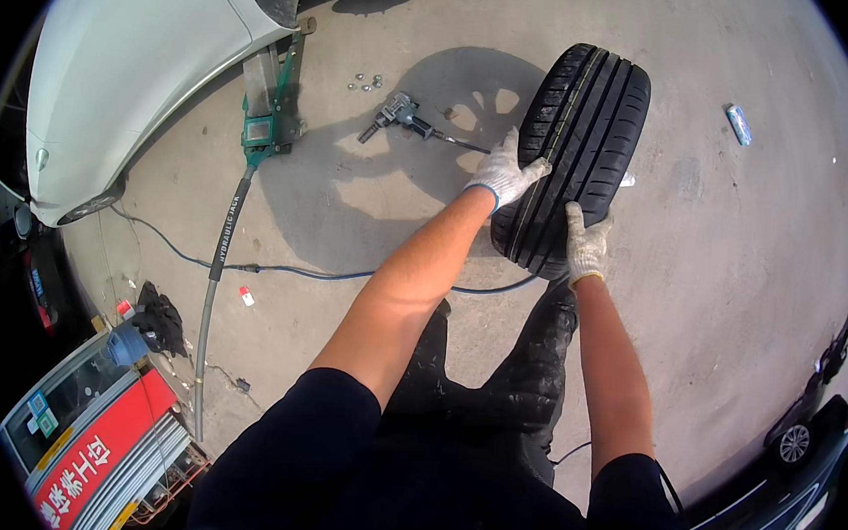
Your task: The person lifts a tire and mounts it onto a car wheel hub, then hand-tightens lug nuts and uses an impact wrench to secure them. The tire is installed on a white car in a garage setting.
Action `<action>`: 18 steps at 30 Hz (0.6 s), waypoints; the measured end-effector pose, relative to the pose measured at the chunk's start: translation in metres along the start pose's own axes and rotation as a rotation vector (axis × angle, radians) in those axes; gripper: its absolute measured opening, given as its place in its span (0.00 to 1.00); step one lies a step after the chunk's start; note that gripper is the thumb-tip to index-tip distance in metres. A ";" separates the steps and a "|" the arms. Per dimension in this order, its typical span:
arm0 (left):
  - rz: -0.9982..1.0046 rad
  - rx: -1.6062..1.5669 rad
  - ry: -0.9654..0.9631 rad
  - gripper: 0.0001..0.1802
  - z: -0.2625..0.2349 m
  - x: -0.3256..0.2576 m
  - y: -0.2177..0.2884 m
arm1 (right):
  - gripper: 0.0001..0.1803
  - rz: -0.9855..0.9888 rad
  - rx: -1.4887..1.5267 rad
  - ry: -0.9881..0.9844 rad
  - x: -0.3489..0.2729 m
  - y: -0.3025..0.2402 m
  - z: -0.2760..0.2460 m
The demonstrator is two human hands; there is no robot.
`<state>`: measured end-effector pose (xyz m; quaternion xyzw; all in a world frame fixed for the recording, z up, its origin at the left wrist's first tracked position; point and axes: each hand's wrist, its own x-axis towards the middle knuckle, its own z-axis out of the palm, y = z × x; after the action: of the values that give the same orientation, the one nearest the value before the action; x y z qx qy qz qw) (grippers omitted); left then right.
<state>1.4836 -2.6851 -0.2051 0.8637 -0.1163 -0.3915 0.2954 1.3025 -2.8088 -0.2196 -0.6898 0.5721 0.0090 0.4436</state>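
Car (140, 73): 10 o'clock in view;
Tyre (584, 158): 3 o'clock from left hand (507, 174), 12 from right hand (587, 246); long axis 1 to 7;
Hands: half-curled, both touching, holding it between them; neither nearer;
Nuts (366, 87): 11 o'clock

The jack handle (211, 298) and red sign (137, 410) bear white lettering (88, 453).

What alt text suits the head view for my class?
The left hand and right hand, both gloved, hold a black tire by its edges. To the left on the ground lie a power tool and small metal parts, with a green jack beside a pale car.
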 end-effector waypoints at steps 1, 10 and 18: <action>-0.002 0.017 0.038 0.56 -0.003 0.022 0.020 | 0.59 -0.069 0.062 0.016 0.023 -0.018 -0.005; -0.069 -0.006 0.059 0.54 -0.006 0.109 0.138 | 0.57 -0.158 0.106 -0.016 0.131 -0.048 -0.042; -0.294 -0.631 -0.161 0.41 0.080 0.189 0.196 | 0.50 0.798 1.292 -0.643 0.226 0.024 -0.178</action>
<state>1.5563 -2.9568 -0.2433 0.7039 0.1129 -0.5132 0.4779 1.2730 -3.0953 -0.2437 -0.0073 0.5116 0.0320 0.8586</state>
